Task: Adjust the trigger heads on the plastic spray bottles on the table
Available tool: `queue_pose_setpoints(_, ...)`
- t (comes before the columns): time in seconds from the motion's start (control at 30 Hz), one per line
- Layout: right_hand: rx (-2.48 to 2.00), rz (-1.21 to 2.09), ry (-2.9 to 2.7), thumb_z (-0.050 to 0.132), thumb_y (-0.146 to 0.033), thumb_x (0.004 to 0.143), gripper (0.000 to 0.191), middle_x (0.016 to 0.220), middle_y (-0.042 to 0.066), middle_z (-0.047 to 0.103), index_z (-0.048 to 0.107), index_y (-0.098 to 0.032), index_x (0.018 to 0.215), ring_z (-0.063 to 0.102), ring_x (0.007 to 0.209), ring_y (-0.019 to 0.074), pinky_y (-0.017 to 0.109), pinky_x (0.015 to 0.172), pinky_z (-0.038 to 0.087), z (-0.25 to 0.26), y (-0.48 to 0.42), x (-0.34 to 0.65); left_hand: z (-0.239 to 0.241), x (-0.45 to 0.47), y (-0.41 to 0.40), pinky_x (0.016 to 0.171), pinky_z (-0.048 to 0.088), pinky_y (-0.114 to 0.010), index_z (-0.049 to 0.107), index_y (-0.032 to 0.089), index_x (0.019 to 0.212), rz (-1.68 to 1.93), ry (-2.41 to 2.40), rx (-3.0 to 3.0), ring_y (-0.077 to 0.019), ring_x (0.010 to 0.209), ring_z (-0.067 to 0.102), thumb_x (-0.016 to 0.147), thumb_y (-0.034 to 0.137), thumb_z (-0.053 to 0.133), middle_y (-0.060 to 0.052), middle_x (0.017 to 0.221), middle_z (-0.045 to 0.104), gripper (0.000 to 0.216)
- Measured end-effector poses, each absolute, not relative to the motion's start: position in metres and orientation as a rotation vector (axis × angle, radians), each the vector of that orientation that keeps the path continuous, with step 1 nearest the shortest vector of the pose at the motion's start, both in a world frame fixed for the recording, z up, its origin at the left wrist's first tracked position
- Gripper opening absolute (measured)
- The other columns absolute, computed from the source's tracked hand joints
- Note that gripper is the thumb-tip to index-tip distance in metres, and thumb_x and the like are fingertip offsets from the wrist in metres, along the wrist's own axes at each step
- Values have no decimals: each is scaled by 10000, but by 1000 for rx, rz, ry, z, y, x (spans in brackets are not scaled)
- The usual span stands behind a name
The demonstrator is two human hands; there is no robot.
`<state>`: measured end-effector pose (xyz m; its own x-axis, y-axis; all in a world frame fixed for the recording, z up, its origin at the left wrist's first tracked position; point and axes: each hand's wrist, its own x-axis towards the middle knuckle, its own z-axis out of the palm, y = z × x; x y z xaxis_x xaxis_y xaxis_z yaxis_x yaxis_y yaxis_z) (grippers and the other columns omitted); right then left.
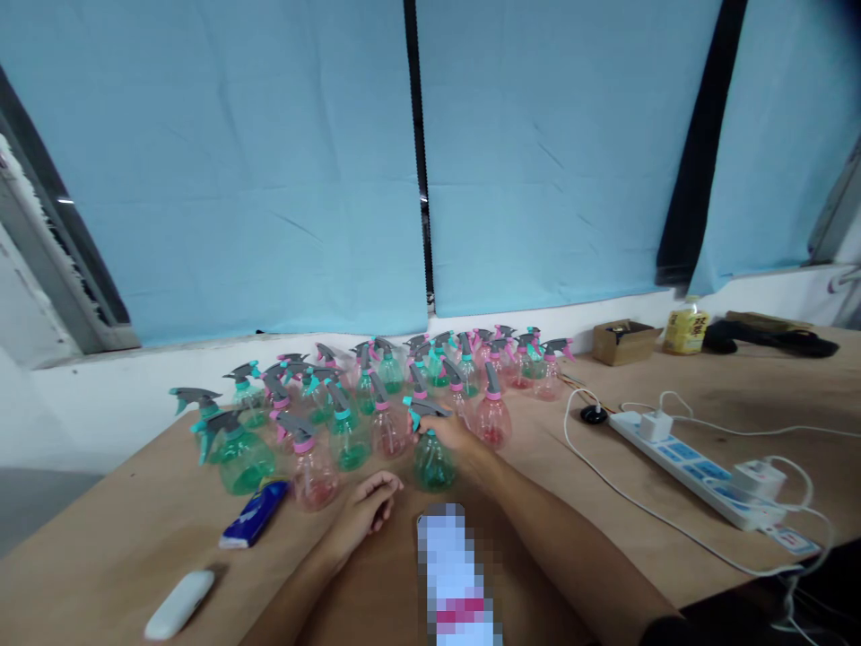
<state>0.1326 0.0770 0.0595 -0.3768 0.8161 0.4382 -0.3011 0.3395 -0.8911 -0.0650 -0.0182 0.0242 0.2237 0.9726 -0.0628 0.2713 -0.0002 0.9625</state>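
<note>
My right hand (452, 431) is wrapped round the neck of a green spray bottle (434, 465), which stands upright with its grey and teal trigger head pointing left. Loosely curled, my left hand (377, 502) rests at the table with nothing visible in its fingers. Close to it stands a pink spray bottle (315, 480) with a grey and pink head. Behind both hands are several more clear green and pink spray bottles, among them a green spray bottle (350, 441) and a pink spray bottle (493, 422). A phone-like thing (450, 565), blurred out, lies in front of me.
On the left lie a blue packet (256, 515) and a white case (180, 605). At right are a power strip (692, 467) with chargers and cables, and a round black object (593, 414). A cardboard box (625, 344) and a yellow-labelled bottle (684, 330) stand farther back.
</note>
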Motion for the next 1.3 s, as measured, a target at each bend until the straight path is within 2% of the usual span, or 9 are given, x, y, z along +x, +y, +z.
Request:
queue_pose_setpoints(0.27, -456, 1239, -1619, 540, -278, 649, 202, 568, -13, 613, 710, -191, 715, 567, 545, 131, 251, 580, 444, 63, 74, 136, 22, -66, -17, 442, 221, -196, 606, 185, 851, 864, 1240, 1488, -81, 438, 373, 783, 554, 566, 68, 543, 464, 377)
queue_pose_setpoints(0.53, -480, 1330, -1539, 561, -276, 610, 156, 626, 12, 646, 670, -179, 666, 576, 565, 144, 259, 577, 439, 64, 75, 135, 22, -66, -17, 447, 231, -197, 600, 182, 850, 861, 1231, 1483, -82, 447, 377, 790, 554, 553, 69, 553, 457, 380)
queue_pose_setpoints(1.0, -462, 1319, -1553, 537, -258, 614, 153, 603, 9, 620, 665, -178, 637, 577, 564, 142, 255, 583, 441, 63, 74, 135, 25, -64, -20, 452, 237, -203, 629, 176, 858, 864, 1236, 1492, -86, 446, 366, 780, 551, 559, 68, 539, 450, 390)
queue_pose_setpoints(1.3, -419, 1218, -1620, 435, -185, 613, 244, 629, 16, 640, 678, -172, 638, 583, 586, 144, 271, 605, 408, 65, 71, 134, 19, -67, -15, 463, 238, -213, 623, 180, 883, 844, 1237, 1501, -91, 471, 366, 825, 535, 522, 65, 554, 450, 373)
